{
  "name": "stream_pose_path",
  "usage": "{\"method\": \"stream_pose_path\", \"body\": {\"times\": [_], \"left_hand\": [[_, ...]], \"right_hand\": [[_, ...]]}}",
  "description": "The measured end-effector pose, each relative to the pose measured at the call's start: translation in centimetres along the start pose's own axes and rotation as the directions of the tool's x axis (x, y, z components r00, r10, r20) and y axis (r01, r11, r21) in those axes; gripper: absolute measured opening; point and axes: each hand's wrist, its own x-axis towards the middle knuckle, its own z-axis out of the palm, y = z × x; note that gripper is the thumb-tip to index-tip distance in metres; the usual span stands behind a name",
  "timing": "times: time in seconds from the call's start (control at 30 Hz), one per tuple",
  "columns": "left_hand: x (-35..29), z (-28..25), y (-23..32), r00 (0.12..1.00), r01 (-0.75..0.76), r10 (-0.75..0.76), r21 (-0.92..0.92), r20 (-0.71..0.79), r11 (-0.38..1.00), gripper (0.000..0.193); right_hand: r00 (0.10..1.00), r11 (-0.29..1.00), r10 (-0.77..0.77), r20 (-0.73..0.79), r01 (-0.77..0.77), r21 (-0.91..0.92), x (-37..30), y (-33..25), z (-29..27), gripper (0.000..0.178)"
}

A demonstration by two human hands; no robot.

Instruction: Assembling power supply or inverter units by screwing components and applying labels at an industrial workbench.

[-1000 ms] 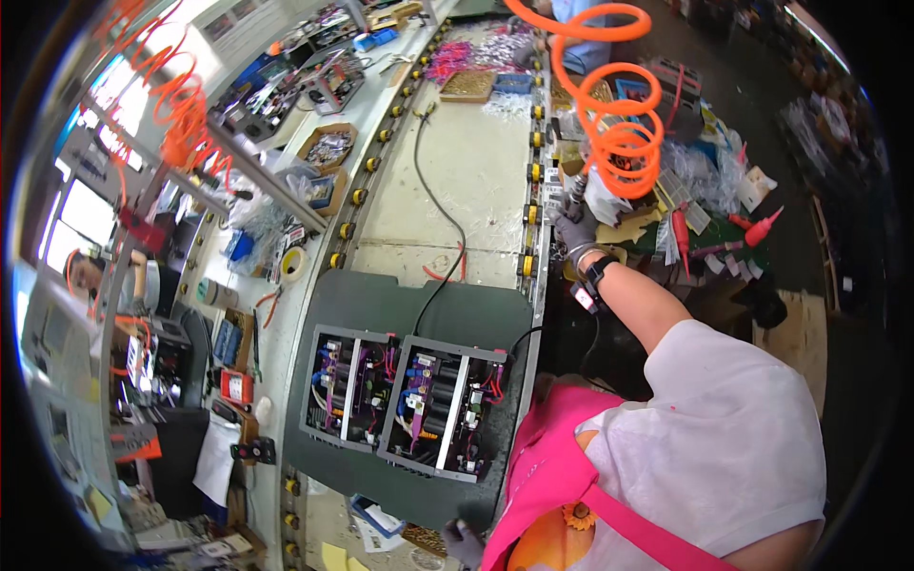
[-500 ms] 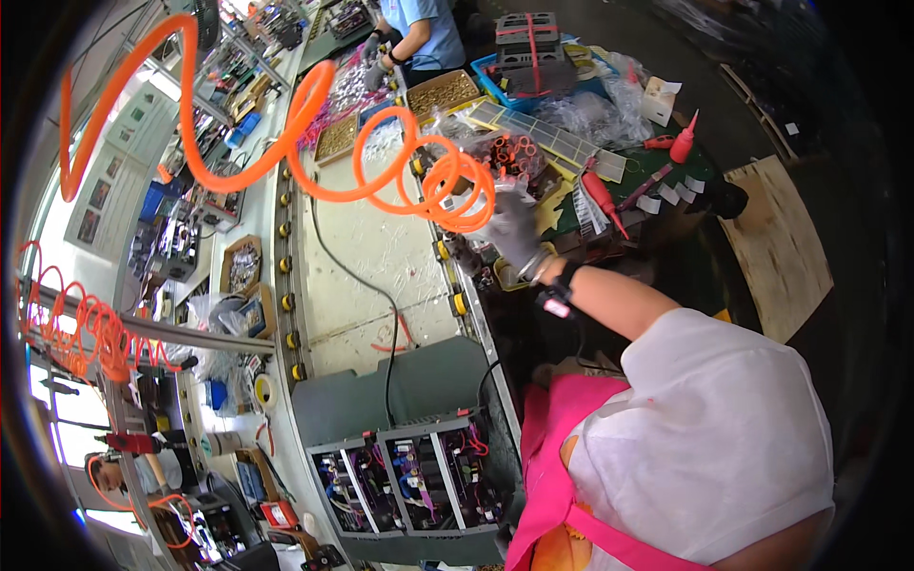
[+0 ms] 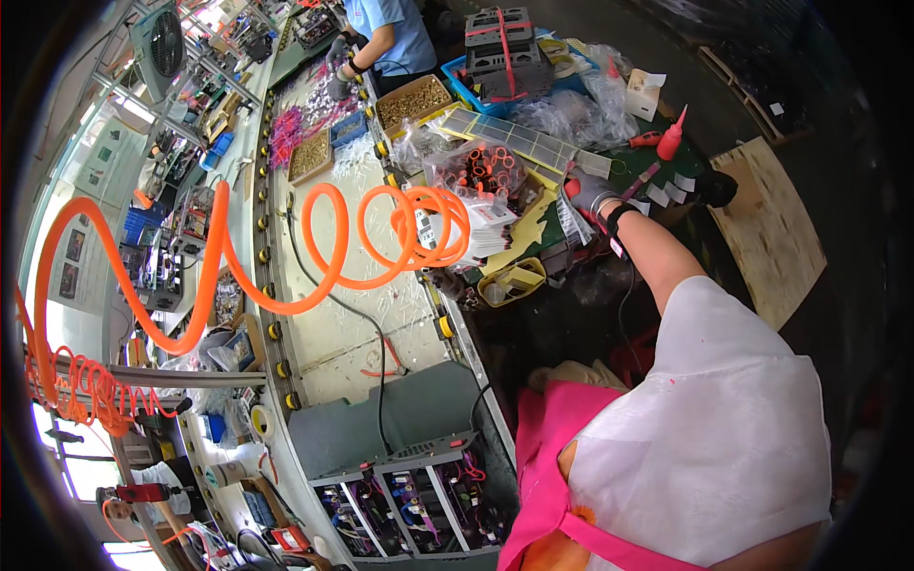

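Note:
My right hand (image 3: 592,193), in a grey glove with a dark band at the wrist, reaches to the cluttered side table on the right. Its fingers are closed around a red squeeze bottle (image 3: 573,187) with a pointed nozzle, mostly covered by the hand. A second red squeeze bottle (image 3: 671,143) stands upright farther right. Beside the hand lie white printed slips (image 3: 571,224) and a yellow sheet (image 3: 530,226). A clear bag of black and orange-red ring-shaped parts (image 3: 486,169) sits to its left. My left hand is out of the picture.
An orange coiled hose (image 3: 328,243) hangs across the view. Below it, a grey housing with wired modules (image 3: 409,514) rests on the conveyor line (image 3: 333,328). Boxes of small brass parts (image 3: 414,103) and a blue crate (image 3: 462,81) stand farther back, near a co-worker in blue (image 3: 395,38).
My right hand has moved right, from beside the bag of parts to the red squeeze bottle, and closed on it. The orange hose has swung left and down in the view.

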Motion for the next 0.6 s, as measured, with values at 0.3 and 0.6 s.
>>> {"method": "stream_pose_path", "body": {"times": [0.3,0.6], "left_hand": [[0.1,2.4,-1.0,0.996,-0.089,0.09,-0.059,0.009,0.994,0.056],[-12.1,-0.5,-0.3,0.895,0.393,-0.412,-0.131,-0.174,0.91,0.055]], "right_hand": [[0.938,0.986,-0.168,-0.304,0.16,-0.053,-3.2,1.9,-5.0,0.061],[0.364,0.329,-0.924,0.121,0.589,0.738,-24.5,-19.9,-6.3,0.051]]}}
